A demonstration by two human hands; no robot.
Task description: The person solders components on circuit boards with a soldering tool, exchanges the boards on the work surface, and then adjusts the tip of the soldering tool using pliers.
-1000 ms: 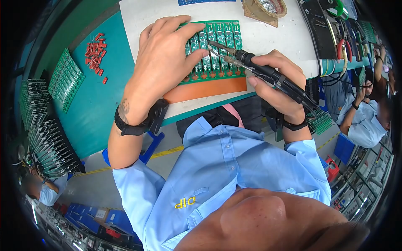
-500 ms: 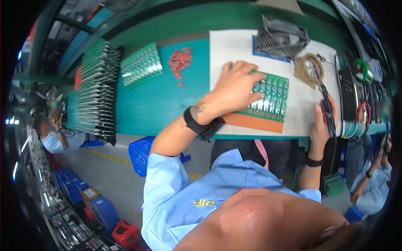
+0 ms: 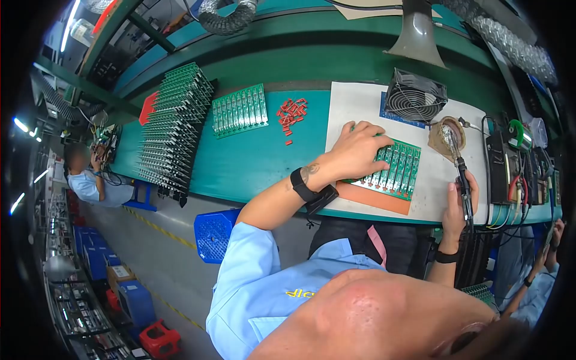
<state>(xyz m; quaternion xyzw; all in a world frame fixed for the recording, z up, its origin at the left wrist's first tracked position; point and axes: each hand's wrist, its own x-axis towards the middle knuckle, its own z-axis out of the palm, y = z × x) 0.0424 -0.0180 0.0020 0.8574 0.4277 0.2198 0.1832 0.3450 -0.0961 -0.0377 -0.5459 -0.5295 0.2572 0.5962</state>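
Right hand (image 3: 457,210) closed around soldering tool (image 3: 464,193), tip at round dish (image 3: 439,141), away from circuit board (image 3: 401,171). Left hand (image 3: 355,151) unclenched, fingers spread on board's left part; rest of board extends rightward, orange strip (image 3: 379,199) along near edge. Work seems midway (finished joints too small to tell). Farther left on table (image 3: 252,171): red components (image 3: 292,112) loose, unfitted; second board (image 3: 241,111); board stack (image 3: 174,129).
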